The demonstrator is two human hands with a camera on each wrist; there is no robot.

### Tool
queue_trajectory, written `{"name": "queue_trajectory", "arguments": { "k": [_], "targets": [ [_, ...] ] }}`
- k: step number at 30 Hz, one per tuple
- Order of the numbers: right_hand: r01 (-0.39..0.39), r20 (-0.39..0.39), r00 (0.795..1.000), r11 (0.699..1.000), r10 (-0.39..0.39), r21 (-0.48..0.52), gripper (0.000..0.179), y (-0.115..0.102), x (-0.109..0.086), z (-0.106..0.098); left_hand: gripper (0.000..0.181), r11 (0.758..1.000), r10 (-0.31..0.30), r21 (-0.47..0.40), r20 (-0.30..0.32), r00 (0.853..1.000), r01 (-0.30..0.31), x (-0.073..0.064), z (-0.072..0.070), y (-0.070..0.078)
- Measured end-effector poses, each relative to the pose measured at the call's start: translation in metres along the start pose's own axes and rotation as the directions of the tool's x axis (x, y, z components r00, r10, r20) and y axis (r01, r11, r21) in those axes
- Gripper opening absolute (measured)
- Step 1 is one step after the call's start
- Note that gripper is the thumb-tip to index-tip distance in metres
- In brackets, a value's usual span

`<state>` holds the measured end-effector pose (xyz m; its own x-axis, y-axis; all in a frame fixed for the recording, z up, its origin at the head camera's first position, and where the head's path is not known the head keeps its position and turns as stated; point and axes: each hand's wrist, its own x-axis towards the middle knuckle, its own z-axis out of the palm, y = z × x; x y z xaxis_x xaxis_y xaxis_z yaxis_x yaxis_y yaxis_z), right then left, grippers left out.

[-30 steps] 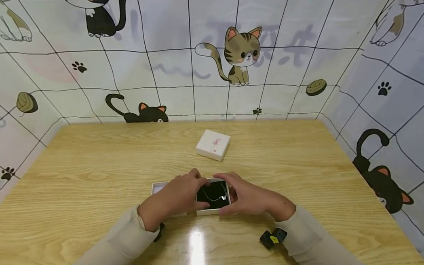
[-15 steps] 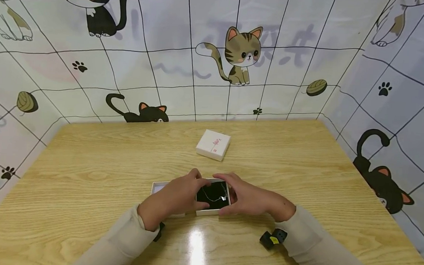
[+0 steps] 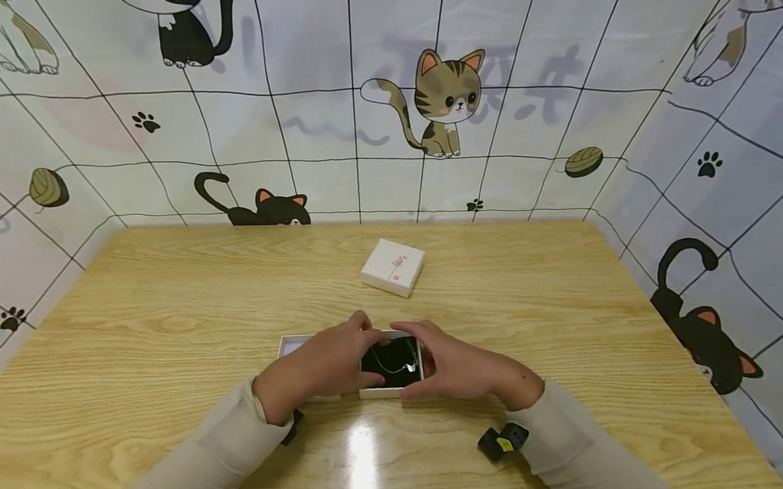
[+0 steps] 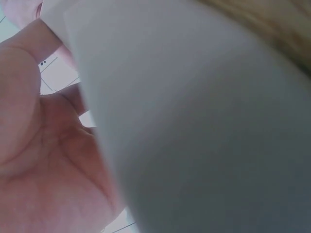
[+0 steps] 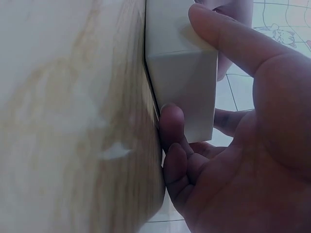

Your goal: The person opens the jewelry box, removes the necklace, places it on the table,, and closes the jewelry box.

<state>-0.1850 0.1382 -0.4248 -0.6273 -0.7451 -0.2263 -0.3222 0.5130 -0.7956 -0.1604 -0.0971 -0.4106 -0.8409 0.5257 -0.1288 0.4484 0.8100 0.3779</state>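
Note:
A small white jewelry box (image 3: pixel 379 393) sits on the table between both hands in the head view. Inside it lies a black pad (image 3: pixel 383 376), and a thin silver chain with a small pendant (image 3: pixel 410 367) rests on that. My right hand (image 3: pixel 461 365) grips the box at its right end, thumb on the front wall; the right wrist view shows fingertips curled against the end wall (image 5: pixel 187 87). My left hand (image 3: pixel 331 354) holds the left end, thumb and forefinger over the pad's edge. Beneath this hand, mostly hidden, is a shallow white box part (image 3: pixel 291 343).
A closed white box with a pink flower print (image 3: pixel 393 267) stands farther back on the wooden table (image 3: pixel 193 300). Cat-patterned cloth walls (image 3: pixel 395 177) rise behind the table and on both sides.

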Motion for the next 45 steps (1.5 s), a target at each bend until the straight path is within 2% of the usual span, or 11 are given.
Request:
{"name": "queue_trajectory", "arguments": {
  "k": [9,16,22,32,41,45],
  "targets": [
    [-0.011,-0.01,1.0,1.0,0.011,-0.003,0.096,0.0006,0.0009,0.0004,0.052,0.999,0.018,0.029,-0.034,0.999,-0.017,0.0002,0.0007,0.0013],
    [0.011,-0.011,1.0,1.0,-0.011,0.01,0.096,0.0011,0.0019,0.001,0.051,0.997,0.048,0.062,-0.071,0.996,-0.044,-0.0016,0.0009,0.0029],
    [0.02,-0.007,1.0,1.0,-0.02,0.021,0.096,0.0014,0.0026,0.001,0.051,0.995,0.054,0.089,-0.072,0.996,-0.047,-0.0012,0.0012,0.0033],
    [0.02,-0.017,1.0,1.0,-0.02,-0.003,0.095,0.002,0.0021,0.0011,0.048,0.986,0.107,0.139,-0.096,0.99,-0.093,-0.0006,0.0027,0.0027],
    [0.032,-0.013,0.999,0.998,-0.031,0.048,0.092,0.0032,0.0031,0.0014,0.048,0.983,0.139,0.138,-0.11,0.984,-0.123,0.0,0.0031,0.001],
    [0.038,-0.004,0.999,0.996,-0.038,0.078,0.092,0.0036,0.0032,0.0011,0.051,0.987,0.129,0.114,-0.106,0.986,-0.117,0.0004,0.0023,0.0001]
  ]
}}
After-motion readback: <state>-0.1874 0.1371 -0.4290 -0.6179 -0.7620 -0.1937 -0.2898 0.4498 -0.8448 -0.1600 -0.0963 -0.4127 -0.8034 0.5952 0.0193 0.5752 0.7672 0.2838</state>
